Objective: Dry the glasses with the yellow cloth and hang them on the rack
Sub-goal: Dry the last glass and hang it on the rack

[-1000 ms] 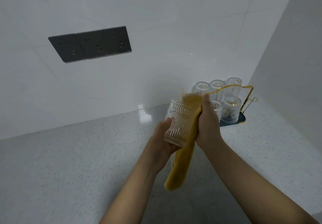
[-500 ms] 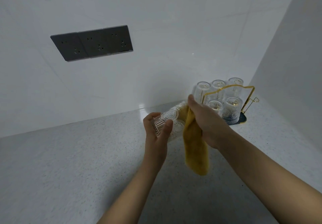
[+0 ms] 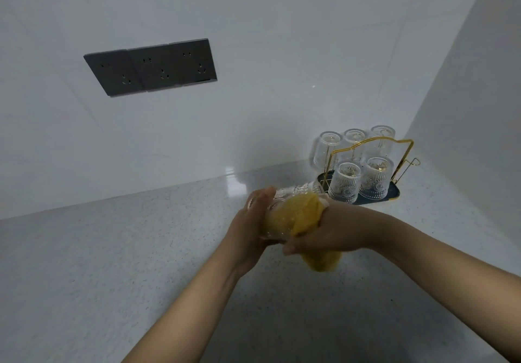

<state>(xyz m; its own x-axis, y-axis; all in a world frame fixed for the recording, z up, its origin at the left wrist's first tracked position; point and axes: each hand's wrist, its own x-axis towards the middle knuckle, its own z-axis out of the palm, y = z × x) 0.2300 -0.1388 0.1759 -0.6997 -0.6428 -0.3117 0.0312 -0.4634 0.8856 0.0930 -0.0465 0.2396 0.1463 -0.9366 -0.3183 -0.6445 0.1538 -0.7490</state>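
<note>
Centrally: left hand (image 3: pixel 251 230) gripping glass (image 3: pixel 284 207) by base end, fingers curled round ribbed wall. Right hand (image 3: pixel 329 233) clutching yellow cloth (image 3: pixel 303 216), pressing it into glass mouth. Glass lying sideways, long axis running left hand to right hand, raised off counter (image 3: pixel 112 264). Rack (image 3: pixel 375 170) standing beyond and right, nearer right hand, carrying five inverted glasses.

A single head-worn view looks forward and down over the person's forearms, close above a speckled counter (image 3: pixel 112 264). It faces a white wall (image 3: pixel 253 38) with grey sockets (image 3: pixel 152 66), tilted, with the room's corner and a glass rack (image 3: pixel 366 165) at right.
</note>
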